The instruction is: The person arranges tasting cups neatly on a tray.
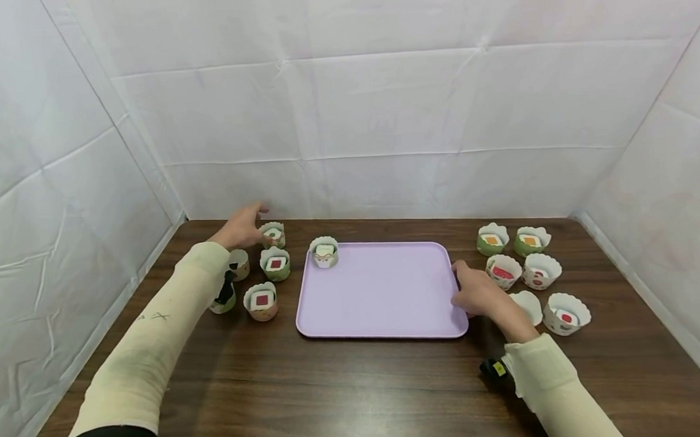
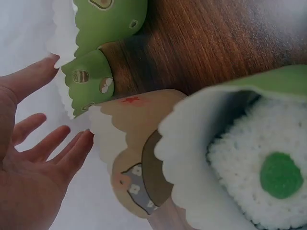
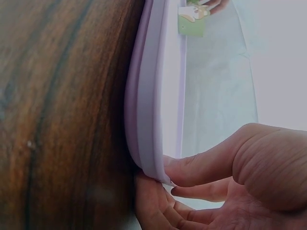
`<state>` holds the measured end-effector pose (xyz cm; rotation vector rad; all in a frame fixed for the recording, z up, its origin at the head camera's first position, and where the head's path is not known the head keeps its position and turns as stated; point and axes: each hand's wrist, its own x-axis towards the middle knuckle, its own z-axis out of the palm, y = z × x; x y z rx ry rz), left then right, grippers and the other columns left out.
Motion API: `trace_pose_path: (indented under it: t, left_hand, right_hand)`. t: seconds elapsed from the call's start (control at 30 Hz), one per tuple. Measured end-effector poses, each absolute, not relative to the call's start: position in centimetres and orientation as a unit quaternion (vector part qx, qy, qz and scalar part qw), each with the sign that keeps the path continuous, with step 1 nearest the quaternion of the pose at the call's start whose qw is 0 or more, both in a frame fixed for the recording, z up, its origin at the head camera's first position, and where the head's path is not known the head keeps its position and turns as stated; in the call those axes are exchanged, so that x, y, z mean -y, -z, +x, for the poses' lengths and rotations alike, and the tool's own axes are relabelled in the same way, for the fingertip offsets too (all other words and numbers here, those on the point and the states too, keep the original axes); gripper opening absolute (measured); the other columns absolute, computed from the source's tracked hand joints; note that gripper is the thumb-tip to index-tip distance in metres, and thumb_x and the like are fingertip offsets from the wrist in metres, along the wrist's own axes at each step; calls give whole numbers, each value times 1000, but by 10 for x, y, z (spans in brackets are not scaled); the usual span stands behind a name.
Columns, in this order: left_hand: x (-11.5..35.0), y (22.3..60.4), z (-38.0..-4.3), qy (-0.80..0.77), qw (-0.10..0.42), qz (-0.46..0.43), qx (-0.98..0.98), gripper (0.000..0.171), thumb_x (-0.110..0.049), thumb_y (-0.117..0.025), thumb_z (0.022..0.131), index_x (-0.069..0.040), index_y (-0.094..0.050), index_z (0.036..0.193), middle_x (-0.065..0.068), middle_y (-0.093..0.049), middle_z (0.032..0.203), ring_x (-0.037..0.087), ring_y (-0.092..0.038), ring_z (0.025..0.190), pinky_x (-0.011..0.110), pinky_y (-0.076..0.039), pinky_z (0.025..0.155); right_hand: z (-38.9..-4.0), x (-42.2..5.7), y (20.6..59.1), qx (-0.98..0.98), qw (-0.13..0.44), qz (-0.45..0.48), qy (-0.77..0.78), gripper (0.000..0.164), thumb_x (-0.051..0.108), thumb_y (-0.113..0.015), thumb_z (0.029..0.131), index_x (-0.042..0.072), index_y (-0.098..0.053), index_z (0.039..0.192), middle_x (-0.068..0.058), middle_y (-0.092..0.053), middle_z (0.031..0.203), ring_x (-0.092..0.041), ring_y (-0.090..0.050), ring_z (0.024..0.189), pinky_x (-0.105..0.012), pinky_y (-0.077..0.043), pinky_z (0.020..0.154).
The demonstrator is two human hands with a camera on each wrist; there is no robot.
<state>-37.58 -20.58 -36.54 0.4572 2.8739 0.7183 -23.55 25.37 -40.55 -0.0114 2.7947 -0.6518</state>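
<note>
My left hand reaches to the back left with its fingers spread around a green paper baking cup. In the left wrist view the thumb is right at the scalloped rim of a green cup. My right hand pinches the right end of a lilac tray; in the right wrist view the thumb lies over the rim and the fingers are under it. One baking cup stands in the tray's back left corner.
Beside the tray's left end stand more cups, including one with a red-centred sushi piece; a near cup holds a green-centred sushi piece. Several cups, such as a spotted one, stand to the right. White sheeting encloses the table.
</note>
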Motion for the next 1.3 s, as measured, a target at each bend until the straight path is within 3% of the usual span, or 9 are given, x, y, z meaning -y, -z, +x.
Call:
trace_pose_path:
  t: [0.6,1.3]
  left_hand:
    - [207,378,-377,-189,114,139,-965,68,-20,-64,101,11,-35,153,34,-40,156,50,-37,146,62,-35,123]
    - [211,384,-376,-223,98,130,-961,56,-19,-63,102,7,-43,147,32,-45,151,49,-43,140,62,-43,116]
  right_hand:
    - [-235,-250,405,-963,136,-2,234,68,1,-66,89,-11,-34,148,-35,-60,124,-29,-65,85,-30,-57,59]
    - [-235,-248,404,-963,135,-7,231,68,1,-65,89,-11,-34,148,-34,-60,122,-29,-64,85,-30,-57,60]
